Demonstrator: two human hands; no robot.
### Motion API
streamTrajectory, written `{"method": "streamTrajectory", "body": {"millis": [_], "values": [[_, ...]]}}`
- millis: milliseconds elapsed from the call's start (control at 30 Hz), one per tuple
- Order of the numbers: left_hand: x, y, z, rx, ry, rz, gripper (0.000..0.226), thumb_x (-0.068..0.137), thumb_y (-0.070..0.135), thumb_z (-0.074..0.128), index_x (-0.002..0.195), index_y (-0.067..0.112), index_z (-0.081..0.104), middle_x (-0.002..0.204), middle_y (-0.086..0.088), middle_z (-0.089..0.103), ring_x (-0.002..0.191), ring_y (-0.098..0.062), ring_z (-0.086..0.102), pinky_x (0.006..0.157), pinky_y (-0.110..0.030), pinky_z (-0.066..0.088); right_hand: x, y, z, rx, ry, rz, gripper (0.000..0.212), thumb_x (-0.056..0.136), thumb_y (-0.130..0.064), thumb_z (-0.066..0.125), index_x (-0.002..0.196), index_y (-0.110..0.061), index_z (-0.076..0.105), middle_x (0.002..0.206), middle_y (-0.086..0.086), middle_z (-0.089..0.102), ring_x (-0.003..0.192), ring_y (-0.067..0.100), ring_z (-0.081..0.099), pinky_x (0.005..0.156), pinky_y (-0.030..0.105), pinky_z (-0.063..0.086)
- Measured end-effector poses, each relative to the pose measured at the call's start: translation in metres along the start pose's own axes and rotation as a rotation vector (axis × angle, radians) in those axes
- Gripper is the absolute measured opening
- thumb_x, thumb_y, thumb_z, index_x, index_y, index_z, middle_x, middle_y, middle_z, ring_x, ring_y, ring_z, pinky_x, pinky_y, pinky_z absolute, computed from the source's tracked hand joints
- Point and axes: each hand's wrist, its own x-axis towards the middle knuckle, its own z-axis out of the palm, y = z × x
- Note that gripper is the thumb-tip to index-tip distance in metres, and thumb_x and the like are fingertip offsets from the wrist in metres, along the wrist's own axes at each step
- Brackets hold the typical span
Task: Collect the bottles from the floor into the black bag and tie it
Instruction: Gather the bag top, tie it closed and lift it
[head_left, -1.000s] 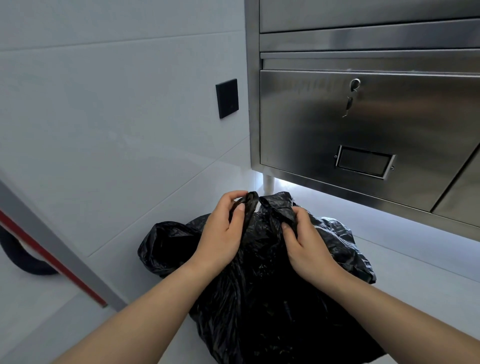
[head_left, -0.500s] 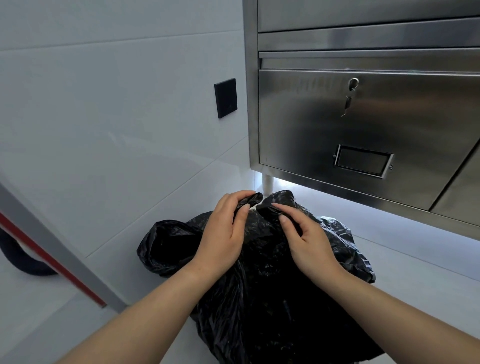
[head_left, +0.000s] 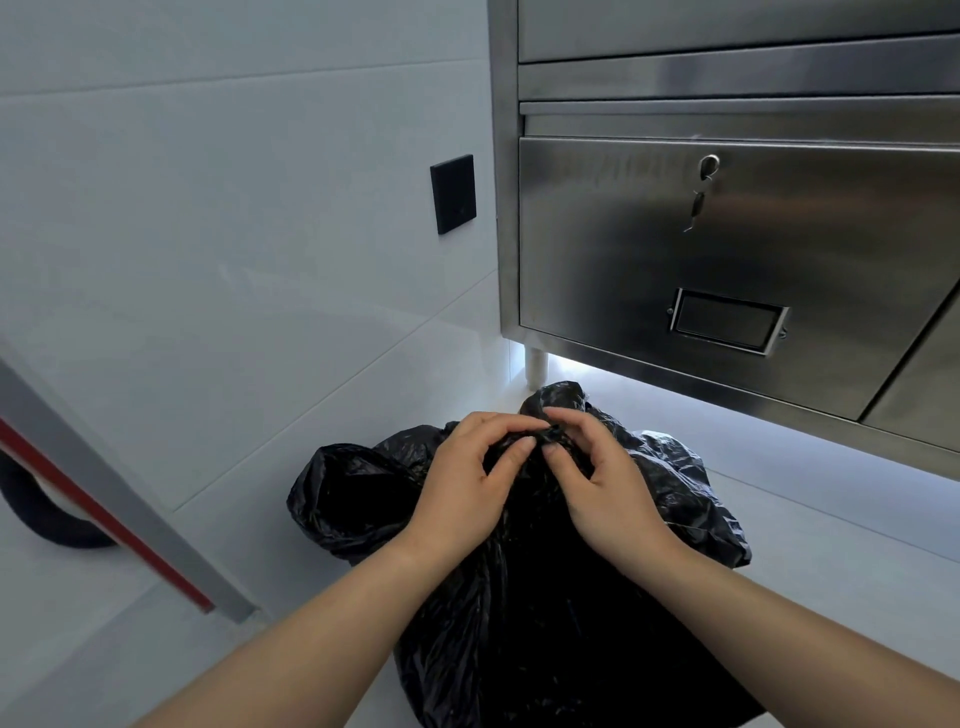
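Observation:
A full, crumpled black bag (head_left: 540, 613) sits on the white floor in front of me. Its top is gathered into a small twisted bunch between my two hands. My left hand (head_left: 467, 483) pinches the bunched plastic from the left with thumb and fingers. My right hand (head_left: 602, 483) pinches the same bunch from the right, fingertips almost touching the left ones. One loose flap of the bag sticks up behind my fingers. No bottles are visible; the bag's contents are hidden.
A stainless steel cabinet (head_left: 727, 249) with a lock and label holder stands close behind the bag on short legs. White tiled wall with a black square plate (head_left: 453, 193) is at left. A grey and red bar (head_left: 114, 514) slants at lower left.
My hands have come together at the top of the bag, drawing the two separate bag ends into one tight bunch between my fingertips.

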Motion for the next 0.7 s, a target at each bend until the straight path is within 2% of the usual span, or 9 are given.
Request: {"method": "streamTrajectory", "body": {"millis": [67,200,367,467,533,567,633,700], "values": [[0.000,-0.001,0.000,0.005,0.026,-0.025,0.025,0.088,0.022,0.060,0.098,0.044,0.065,0.101,0.012,0.063,0.103,0.000,0.056,0.093,-0.017,0.042,-0.001,-0.001,-0.001,0.057,-0.018,0.024,0.028,0.089,-0.022,0.057,0.115,-0.031,0.056,0.113,-0.008,0.064,0.113,0.006,0.055,0.098,0.028,0.042],[0.000,0.001,0.001,-0.013,0.053,-0.054,0.026,0.084,0.026,0.063,0.092,0.050,0.064,0.098,0.014,0.062,0.101,0.002,0.056,0.092,-0.018,0.044,-0.004,-0.006,0.001,0.061,-0.014,-0.033,0.020,0.082,-0.033,0.064,0.102,-0.035,0.062,0.099,-0.015,0.068,0.099,-0.001,0.060,0.085,0.014,0.045],[-0.005,0.001,0.000,-0.029,-0.007,-0.062,0.027,0.082,0.028,0.065,0.105,0.043,0.062,0.105,0.014,0.062,0.105,0.001,0.056,0.095,-0.019,0.042,0.002,-0.006,-0.001,0.064,0.040,-0.027,0.010,0.087,-0.019,0.062,0.091,-0.028,0.065,0.089,-0.010,0.071,0.090,0.003,0.064,0.083,0.024,0.049],[0.000,0.005,-0.002,-0.214,-0.066,-0.291,0.033,0.087,0.035,0.049,0.120,0.041,0.051,0.117,0.012,0.059,0.112,-0.003,0.054,0.098,-0.022,0.038,0.003,-0.005,-0.002,0.032,0.021,-0.036,0.009,0.087,-0.021,0.061,0.090,-0.028,0.065,0.089,-0.013,0.070,0.090,0.004,0.064,0.084,0.028,0.049],[0.007,0.007,-0.008,-0.241,-0.124,-0.423,0.034,0.097,0.036,0.033,0.121,0.033,0.057,0.122,0.009,0.061,0.117,-0.006,0.052,0.104,-0.026,0.035,0.002,-0.005,-0.002,-0.010,-0.016,-0.063,0.009,0.087,-0.023,0.061,0.090,-0.030,0.064,0.089,-0.015,0.069,0.090,0.003,0.063,0.084,0.027,0.048],[0.009,0.007,-0.012,-0.216,-0.178,-0.425,0.038,0.099,0.035,0.029,0.117,0.030,0.062,0.120,0.007,0.064,0.115,-0.006,0.054,0.103,-0.024,0.036,0.001,-0.005,-0.002,-0.024,-0.035,-0.078,0.009,0.087,-0.023,0.062,0.090,-0.031,0.064,0.089,-0.016,0.069,0.090,0.003,0.063,0.085,0.027,0.047],[0.011,0.007,-0.018,-0.177,-0.279,-0.366,0.036,0.099,0.029,0.034,0.109,0.029,0.069,0.111,0.007,0.070,0.107,-0.004,0.061,0.095,-0.017,0.042,-0.001,-0.006,-0.002,-0.027,-0.058,-0.102,0.010,0.087,-0.021,0.061,0.091,-0.030,0.065,0.092,-0.016,0.069,0.093,0.003,0.063,0.086,0.024,0.047],[0.011,0.007,-0.020,-0.171,-0.303,-0.338,0.029,0.097,0.026,0.043,0.105,0.027,0.070,0.105,0.005,0.073,0.101,-0.006,0.065,0.093,-0.021,0.047,-0.003,-0.006,-0.003,-0.032,-0.055,-0.112,0.011,0.087,-0.022,0.061,0.092,-0.031,0.065,0.093,-0.017,0.069,0.093,0.002,0.063,0.085,0.020,0.046]]}}
